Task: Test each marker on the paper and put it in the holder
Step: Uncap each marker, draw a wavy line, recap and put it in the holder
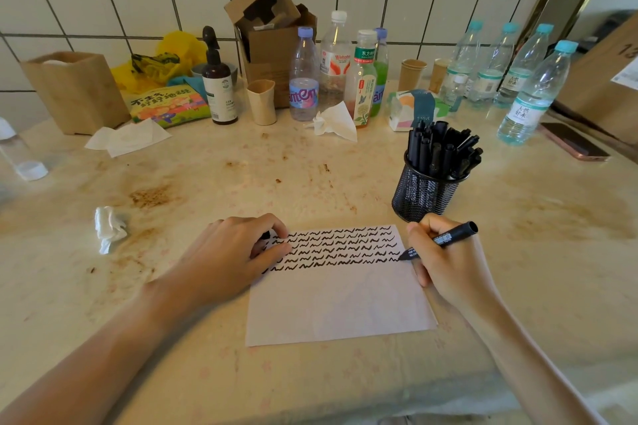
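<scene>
The step in hand looks like the test stroke itself: the right hand point(445, 259) holds a black marker point(440, 241) with its tip on the right edge of the paper point(340, 304), at the end of the lowest row of black squiggles. To do it well, the stroke should be short and land on bare paper just past the last mark, light enough that the tip is not crushed, and clear enough to judge whether the ink flows. The lower half of the sheet is unmarked, so a fresh row could begin there. The sheet should stay pinned so it does not slide under the pen.

The right fingers point(419, 228) are curled closed around the marker's barrel in a writing grip, with the marker's back end pointing up and to the right. The left hand point(238, 252) rests on the upper left corner of the paper, its fingers curled under; something small and dark shows at the fingertips, perhaps a cap, but I cannot tell for sure whether they grip anything.

The holder point(423, 198), a black mesh cup crowded with black markers, stands on the desk point(310, 176) just beyond the right hand, near the paper's upper right corner.
</scene>
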